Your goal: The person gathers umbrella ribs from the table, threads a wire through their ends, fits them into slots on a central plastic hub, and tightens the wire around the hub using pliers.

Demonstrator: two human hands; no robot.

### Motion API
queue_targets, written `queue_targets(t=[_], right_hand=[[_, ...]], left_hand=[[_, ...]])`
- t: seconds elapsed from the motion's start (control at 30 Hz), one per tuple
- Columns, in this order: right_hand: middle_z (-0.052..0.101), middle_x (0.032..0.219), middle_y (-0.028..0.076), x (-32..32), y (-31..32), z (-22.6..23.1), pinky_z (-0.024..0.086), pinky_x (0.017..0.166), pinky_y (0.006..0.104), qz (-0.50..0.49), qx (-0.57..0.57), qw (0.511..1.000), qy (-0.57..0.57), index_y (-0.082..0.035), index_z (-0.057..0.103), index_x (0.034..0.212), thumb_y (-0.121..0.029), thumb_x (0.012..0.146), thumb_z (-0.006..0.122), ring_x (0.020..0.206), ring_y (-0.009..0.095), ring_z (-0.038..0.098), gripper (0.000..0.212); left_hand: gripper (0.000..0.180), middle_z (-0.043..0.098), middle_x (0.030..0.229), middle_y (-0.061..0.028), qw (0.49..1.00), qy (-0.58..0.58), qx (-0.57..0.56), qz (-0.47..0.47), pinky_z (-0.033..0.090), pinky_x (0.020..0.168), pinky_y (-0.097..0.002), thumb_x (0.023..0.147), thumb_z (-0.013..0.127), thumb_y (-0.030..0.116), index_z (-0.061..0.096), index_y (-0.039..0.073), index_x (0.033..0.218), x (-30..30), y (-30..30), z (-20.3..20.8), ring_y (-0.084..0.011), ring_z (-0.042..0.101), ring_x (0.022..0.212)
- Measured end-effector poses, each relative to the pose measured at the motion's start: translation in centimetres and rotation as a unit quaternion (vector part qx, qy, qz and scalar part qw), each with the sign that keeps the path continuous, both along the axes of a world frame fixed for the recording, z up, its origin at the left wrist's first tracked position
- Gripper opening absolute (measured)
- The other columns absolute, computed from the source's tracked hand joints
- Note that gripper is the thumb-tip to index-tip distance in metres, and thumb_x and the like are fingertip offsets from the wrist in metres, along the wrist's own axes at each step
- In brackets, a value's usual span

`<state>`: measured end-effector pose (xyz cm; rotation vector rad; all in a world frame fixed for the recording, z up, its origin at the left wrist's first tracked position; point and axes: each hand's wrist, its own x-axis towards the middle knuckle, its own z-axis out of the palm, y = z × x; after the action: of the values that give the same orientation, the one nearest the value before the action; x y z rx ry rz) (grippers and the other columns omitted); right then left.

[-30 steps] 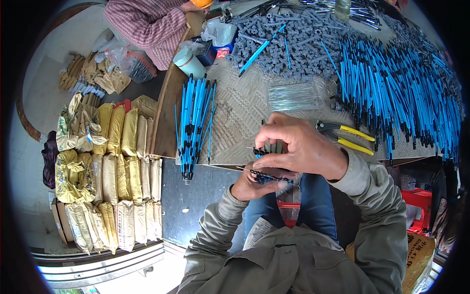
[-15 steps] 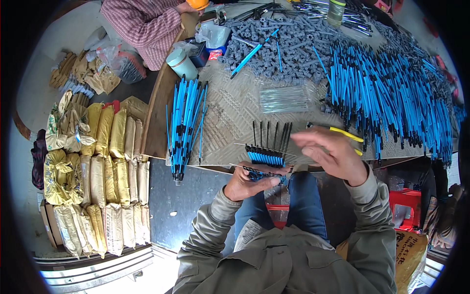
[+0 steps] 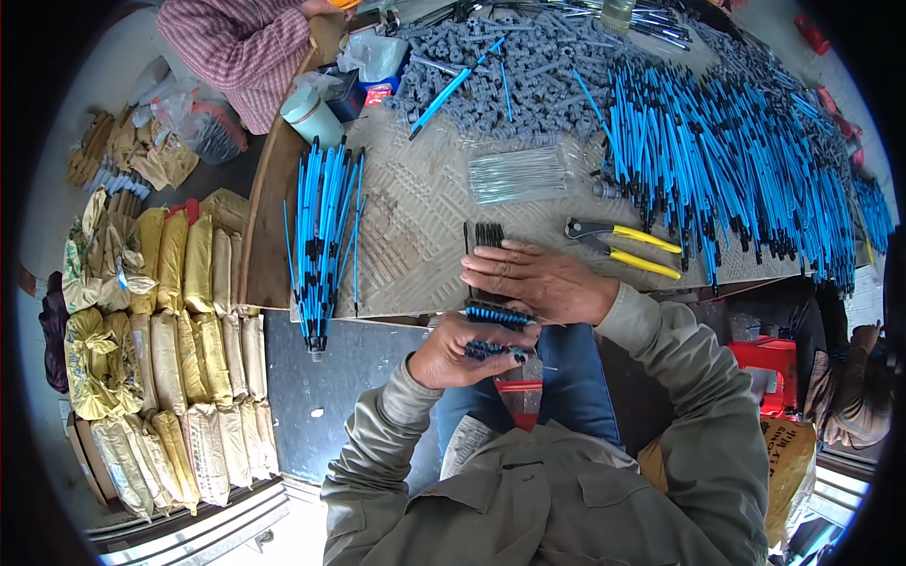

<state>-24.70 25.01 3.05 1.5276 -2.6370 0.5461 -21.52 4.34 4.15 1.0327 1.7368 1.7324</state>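
Observation:
My left hand (image 3: 448, 351) is closed around a bundle of thin blue rods with black ends (image 3: 498, 314), in front of the table edge. My right hand (image 3: 543, 283) lies across the bundle's far part, its fingers wrapped over the black tips. Its thumb is mostly hidden. Beyond those fingers the tips (image 3: 489, 232) stick out packed together, with one tip a little apart on the left. Yellow-handled pliers (image 3: 628, 249) lie to the right of my right hand.
A clear bag of thin metal wires (image 3: 519, 174) lies mid-table. Blue rods (image 3: 727, 170) are heaped at right, grey plastic fittings (image 3: 547, 75) behind. Another rod bundle (image 3: 321, 236) overhangs the left edge, near a light-green cup (image 3: 313, 117). A co-worker's pink sleeve (image 3: 236, 52) shows far left.
My right hand has come down and left onto the rods from beside them. Their tips, fanned out before, are now bunched. The pliers have come into full view, and the whole view has shifted slightly.

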Motion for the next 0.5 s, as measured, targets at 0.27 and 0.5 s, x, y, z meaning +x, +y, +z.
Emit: queue_targets(t=[0.27,0.5], right_hand=[[0.035,0.142,0.003,0.3,-0.6,-1.4,0.021,0.110,0.0372,-0.024,-0.039,0.998,-0.049,-0.013,0.042,0.131,-0.041,0.087,0.050,0.134,0.018,0.026,0.052],[0.036,0.141,0.003,0.3,-0.1,-1.9,0.022,0.110,0.0391,-0.019,-0.046,0.997,-0.063,-0.013,0.040,0.131,-0.041,0.085,0.053,0.134,0.019,0.028,0.055]], left_hand=[[0.039,0.064,0.109,-0.0121,0.972,-0.214,0.048,0.082,0.049,0.085,-0.0320,0.070,0.069,0.004,0.063,0.004,0.108,3.6,-0.4,-5.1,-0.0237,0.062,0.099],[0.047,0.060,0.118,-0.0094,0.990,0.142,0.016,0.018,0.045,0.091,-0.0356,0.068,0.071,0.010,0.059,0.006,0.114,2.4,-0.4,-4.2,-0.0277,0.058,0.106]])
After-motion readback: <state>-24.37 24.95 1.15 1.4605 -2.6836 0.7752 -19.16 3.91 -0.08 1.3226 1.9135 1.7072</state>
